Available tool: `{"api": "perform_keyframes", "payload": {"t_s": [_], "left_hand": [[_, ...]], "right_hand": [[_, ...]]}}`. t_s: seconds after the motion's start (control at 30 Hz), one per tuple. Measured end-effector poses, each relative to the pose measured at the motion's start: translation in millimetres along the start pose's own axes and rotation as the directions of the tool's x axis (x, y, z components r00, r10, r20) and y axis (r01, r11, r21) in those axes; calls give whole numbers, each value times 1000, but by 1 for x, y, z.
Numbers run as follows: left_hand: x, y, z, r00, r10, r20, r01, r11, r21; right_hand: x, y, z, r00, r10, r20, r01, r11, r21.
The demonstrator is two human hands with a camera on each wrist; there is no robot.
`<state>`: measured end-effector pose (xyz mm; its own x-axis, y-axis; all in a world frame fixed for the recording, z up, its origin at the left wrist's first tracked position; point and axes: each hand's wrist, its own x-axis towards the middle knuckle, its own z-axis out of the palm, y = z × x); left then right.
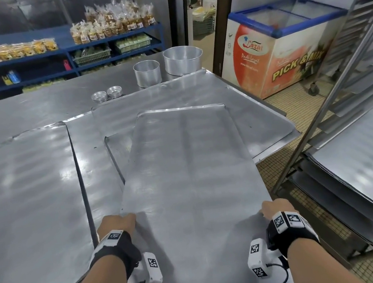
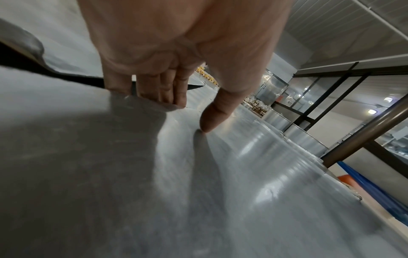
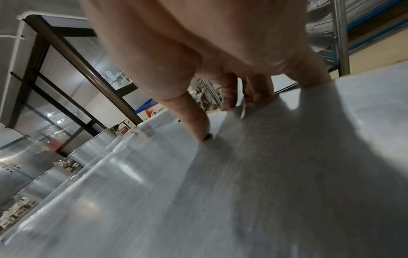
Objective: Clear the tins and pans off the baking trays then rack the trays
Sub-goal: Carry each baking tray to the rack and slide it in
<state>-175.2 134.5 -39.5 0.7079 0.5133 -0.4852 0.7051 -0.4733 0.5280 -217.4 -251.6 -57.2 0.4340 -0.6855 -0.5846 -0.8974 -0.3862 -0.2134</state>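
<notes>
I hold a bare metal baking tray (image 1: 188,164) lengthwise in front of me, lifted over the table. My left hand (image 1: 118,223) grips its left long edge, fingers (image 2: 163,92) curled under the rim and thumb on top. My right hand (image 1: 277,207) grips the right long edge the same way, with fingers (image 3: 256,90) over the rim. More empty trays lie on the table: one at the left (image 1: 23,196), one beneath and beyond the held tray (image 1: 255,114). Two round cake tins (image 1: 147,72) (image 1: 182,59) and two stacks of small tart tins (image 1: 107,94) stand at the table's far side.
A tall tray rack (image 1: 352,102) holding several trays stands close on the right. A chest freezer (image 1: 281,45) sits behind it beside a doorway. Blue shelves (image 1: 64,53) with bagged goods line the back wall.
</notes>
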Motion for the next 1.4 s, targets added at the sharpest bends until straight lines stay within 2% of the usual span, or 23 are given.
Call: {"api": "perform_keyframes", "payload": {"t_s": [0.13, 0.3, 0.4, 0.6, 0.73, 1.0, 1.17, 1.27, 1.4], "left_hand": [[7, 8, 1, 1000, -3, 15, 4, 999, -47], [19, 21, 5, 1000, -6, 13, 7, 998, -70], [21, 25, 5, 999, -46, 10, 47, 997, -58], [23, 23, -1, 995, -92, 45, 96, 991, -97], [21, 25, -5, 991, -127, 30, 130, 976, -177], [4, 51, -11, 999, -4, -38, -3, 983, -181], [-2, 81, -2, 992, 123, -6, -123, 984, -126], [-5, 104, 10, 973, 214, 85, -206, 974, -90], [-13, 134, 35, 921, 337, 194, -348, 937, 27]], "right_hand": [[-15, -12, -5, 998, 64, -27, -59, 988, 143], [-8, -26, -3, 999, -42, -21, 46, 978, 202], [-9, -28, 2, 998, -48, -46, 58, 971, 234], [-16, -28, -7, 999, 10, 49, -28, 925, 379], [-29, -18, -9, 999, 42, 27, -50, 888, 457], [-51, 2, -20, 997, 74, 5, -60, 757, 651], [-63, 21, -42, 991, 118, -60, -38, 692, 721], [-67, 38, -58, 982, 159, -105, -26, 654, 756], [-77, 68, -72, 962, 244, -123, -45, 586, 809]]}}
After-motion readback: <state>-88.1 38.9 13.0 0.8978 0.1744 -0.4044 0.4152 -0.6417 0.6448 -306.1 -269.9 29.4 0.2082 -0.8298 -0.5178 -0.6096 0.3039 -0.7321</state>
